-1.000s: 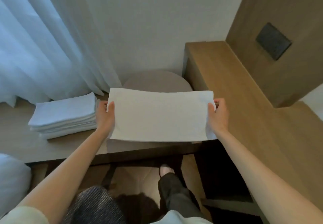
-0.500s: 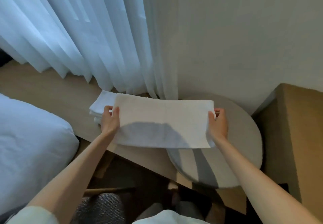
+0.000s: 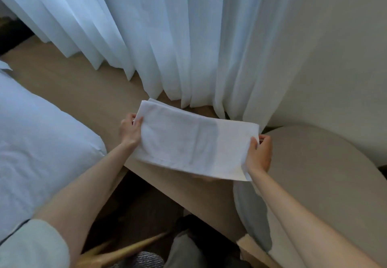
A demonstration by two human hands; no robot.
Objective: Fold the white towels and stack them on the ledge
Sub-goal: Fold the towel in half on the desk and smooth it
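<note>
Down at the bottom edge, the person's lap was cut off by the frame: only a dark trouser leg [image 3: 184,251], a blurred pale wooden bar [image 3: 125,251] and one light sleeve cuff [image 3: 31,244] showed. Two bare forearms reached forward from there. The left hand [image 3: 130,130] pinched the near-left end of a folded towel [image 3: 194,142], thumb on top and the fingers hidden beneath the cloth. The right hand [image 3: 258,155] gripped the right end the same way, thumb over the edge, its fingers largely out of sight behind the fabric. Both grips were closed on the cloth, which was stretched between them as one long white band, smooth, with a faint vertical crease and a grey shadow across its right part. It was held low over the wooden ledge [image 3: 83,91], and whether its underside touched anything could not be told. One layered white corner [image 3: 154,100] peeked out at its far-left end, possibly a stack beneath; how many towels lay there was impossible to count. To the left sat one white pillow or duvet [image 3: 41,142], cut off by the frame. To the right lay one round beige desk [image 3: 324,173], partly covered by the right arm. Farthest off hung sheer white curtains [image 3: 146,37] against a plain wall [image 3: 335,48]
</note>
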